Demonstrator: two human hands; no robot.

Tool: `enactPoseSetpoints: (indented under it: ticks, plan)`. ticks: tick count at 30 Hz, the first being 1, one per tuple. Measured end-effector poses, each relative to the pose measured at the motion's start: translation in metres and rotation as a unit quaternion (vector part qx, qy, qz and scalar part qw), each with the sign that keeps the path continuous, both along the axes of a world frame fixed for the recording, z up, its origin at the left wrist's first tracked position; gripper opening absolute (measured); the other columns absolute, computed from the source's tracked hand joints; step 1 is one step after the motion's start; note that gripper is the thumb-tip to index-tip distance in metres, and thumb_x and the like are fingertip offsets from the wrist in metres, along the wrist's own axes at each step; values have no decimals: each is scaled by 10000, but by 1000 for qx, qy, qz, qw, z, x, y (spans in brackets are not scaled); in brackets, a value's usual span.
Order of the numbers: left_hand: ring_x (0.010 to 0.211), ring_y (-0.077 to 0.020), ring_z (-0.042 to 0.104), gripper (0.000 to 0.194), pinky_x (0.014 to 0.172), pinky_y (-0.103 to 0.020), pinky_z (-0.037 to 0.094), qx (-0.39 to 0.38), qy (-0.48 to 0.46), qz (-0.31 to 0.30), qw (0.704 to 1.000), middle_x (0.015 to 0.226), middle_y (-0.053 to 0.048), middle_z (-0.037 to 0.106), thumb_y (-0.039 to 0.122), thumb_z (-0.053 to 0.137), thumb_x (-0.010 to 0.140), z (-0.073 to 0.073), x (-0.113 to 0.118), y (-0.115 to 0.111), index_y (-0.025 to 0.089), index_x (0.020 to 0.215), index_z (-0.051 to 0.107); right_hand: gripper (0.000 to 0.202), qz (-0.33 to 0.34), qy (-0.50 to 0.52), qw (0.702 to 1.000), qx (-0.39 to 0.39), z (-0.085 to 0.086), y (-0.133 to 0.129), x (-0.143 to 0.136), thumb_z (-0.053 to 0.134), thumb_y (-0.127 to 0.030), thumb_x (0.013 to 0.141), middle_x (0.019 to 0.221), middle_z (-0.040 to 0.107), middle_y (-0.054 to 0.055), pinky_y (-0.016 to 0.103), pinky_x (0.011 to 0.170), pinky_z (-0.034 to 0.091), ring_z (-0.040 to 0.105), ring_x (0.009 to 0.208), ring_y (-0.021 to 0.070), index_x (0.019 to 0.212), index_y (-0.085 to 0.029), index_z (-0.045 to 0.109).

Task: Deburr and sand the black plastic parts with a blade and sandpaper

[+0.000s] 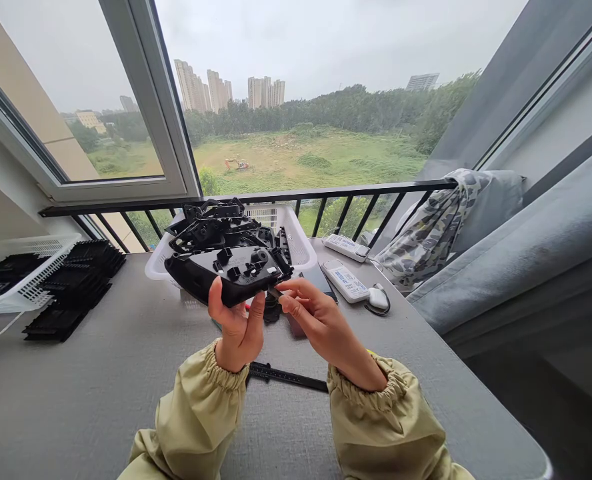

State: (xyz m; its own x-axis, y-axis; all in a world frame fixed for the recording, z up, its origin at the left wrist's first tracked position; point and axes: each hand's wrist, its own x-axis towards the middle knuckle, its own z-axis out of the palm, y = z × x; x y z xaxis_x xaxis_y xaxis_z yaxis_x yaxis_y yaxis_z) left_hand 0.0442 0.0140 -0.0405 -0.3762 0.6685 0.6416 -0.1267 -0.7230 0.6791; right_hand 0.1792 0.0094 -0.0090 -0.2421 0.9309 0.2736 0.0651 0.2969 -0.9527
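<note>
Above the tabletop (126, 380), a black molded plastic housing (211, 270) is being gripped from beneath by the left hand (236, 327), while a small dark piece (275, 292), apparently, is being pinched at its edge by the right hand (321, 320). A slip is being risked by any hard sideways push; forward room is being limited by the white basket (303, 250), leftward less so.

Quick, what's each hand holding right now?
Left hand: closed on the black plastic housing, holding it from below.
Right hand: pinched closed at the housing's edge; what it grips cannot be told.
</note>
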Motion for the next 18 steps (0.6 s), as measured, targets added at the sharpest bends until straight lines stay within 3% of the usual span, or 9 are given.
enactPoseSetpoints:
  ticks: [11,15,18]
  plan:
    - [1194,-218,601,802,1064,-414,461,-1,18,20,1000,1434,-76,488,280,740,794,6,2,-2,415,1397,229,274,25,-25,999,16,-1,-2,7,548,-440,917,733,576,2,227,493,334,477,597,109,1019,-199,626]
    - [1212,-195,583,698,1058,-390,464,28,49,39,998,1455,-58,464,253,698,829,8,2,-1,422,1371,292,272,10,-16,1000,21,-1,-3,5,549,-441,916,741,583,4,230,489,333,473,591,107,1010,-197,622]
    - [1241,-209,561,727,1071,-400,443,61,67,56,994,1485,-68,415,237,697,828,11,2,1,410,1399,281,283,27,-22,999,12,-2,-3,3,547,-450,917,718,592,-2,235,494,342,482,579,109,1028,-203,628]
